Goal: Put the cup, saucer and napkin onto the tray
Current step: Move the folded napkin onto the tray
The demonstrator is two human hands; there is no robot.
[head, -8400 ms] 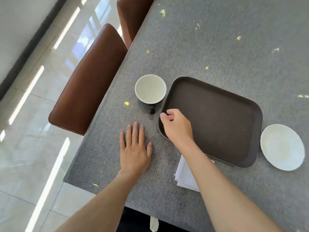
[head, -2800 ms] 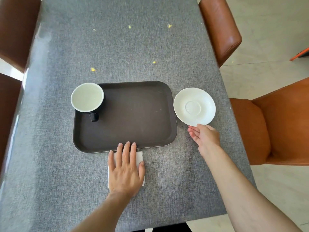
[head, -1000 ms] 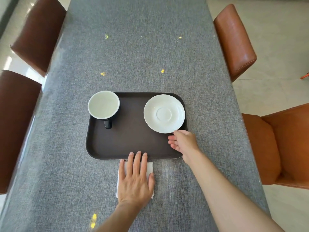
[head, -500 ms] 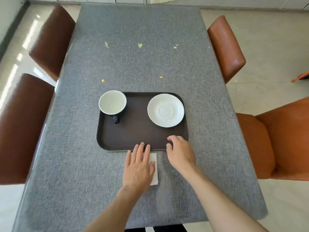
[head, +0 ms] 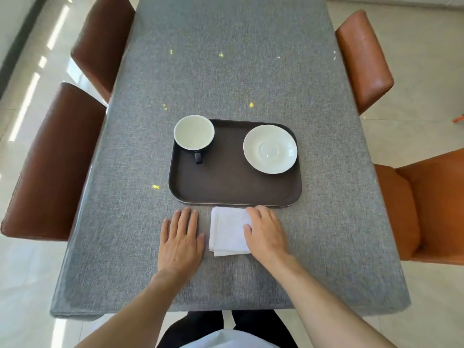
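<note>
Head view: last step of three in hand, by judgement. Dark brown rectangular plastic tray (head: 233,189) on grey woven tablecloth (head: 233,79), already loaded with two of the three items. Black cup with pale interior (head: 194,133) upright in far left corner of tray, handle toward wearer, rim overlapping far left tray edge in this view. White round ceramic saucer (head: 270,148) flat in far right part of tray, well apart from cup. Cup empty; saucer bare. Near half of tray floor unoccupied.

Folded white paper napkin (head: 227,233) not yet on tray: flat on tablecloth just beside near tray edge, between both hands.

Right hand (head: 266,233): palm down, fingers curled over right edge of napkin, thumb on top surface. Contact evident; full pinch not confirmed. Left hand (head: 182,237): flat, fingers extended and together, resting on tablecloth just left of napkin, holding nothing.

Next move, by judgement: close thumb and fingers on napkin edge, lift clear of raised tray lip, set down on free near half of tray. Risk: folded layers separating or sliding if gripped by top ply only.
</note>
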